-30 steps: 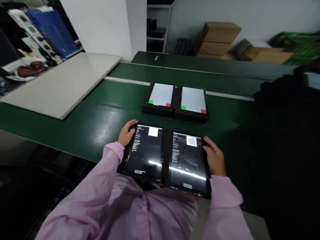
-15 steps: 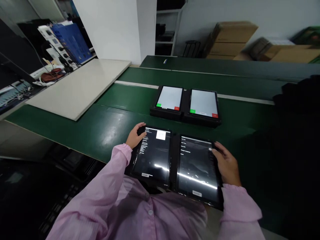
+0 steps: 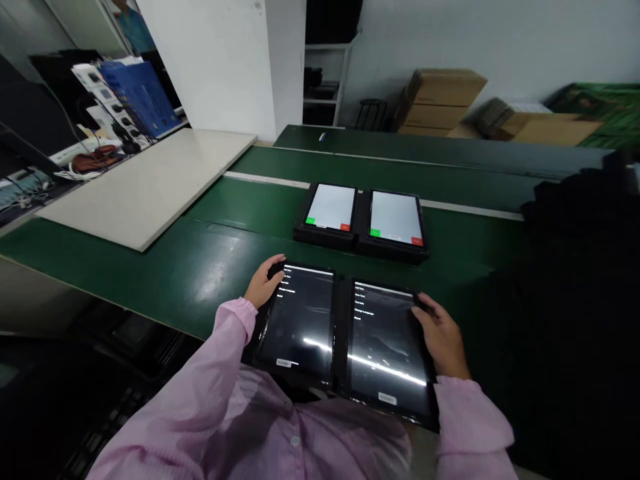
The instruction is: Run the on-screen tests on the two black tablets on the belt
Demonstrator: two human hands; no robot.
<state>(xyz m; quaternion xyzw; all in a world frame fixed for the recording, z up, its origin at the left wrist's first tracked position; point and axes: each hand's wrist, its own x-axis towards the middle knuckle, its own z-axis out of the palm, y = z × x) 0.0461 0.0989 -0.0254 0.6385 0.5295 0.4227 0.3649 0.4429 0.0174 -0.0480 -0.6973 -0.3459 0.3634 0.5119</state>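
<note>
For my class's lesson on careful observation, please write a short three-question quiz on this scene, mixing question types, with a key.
1. True or false: the bare right hand touches the near right-hand rectangular black tablet with a dark glossy screen.

2. Which colours mark the lower corners of the farther left-hand rectangular black-framed tablet with a bright white screen?
A) Blue and yellow
B) Green and red
C) Purple and orange

3. Fill in, from the wearer's viewpoint: the flat, pale grey board lies to the ____ of that white-screened tablet.

Key:
1. True
2. B
3. left
</note>
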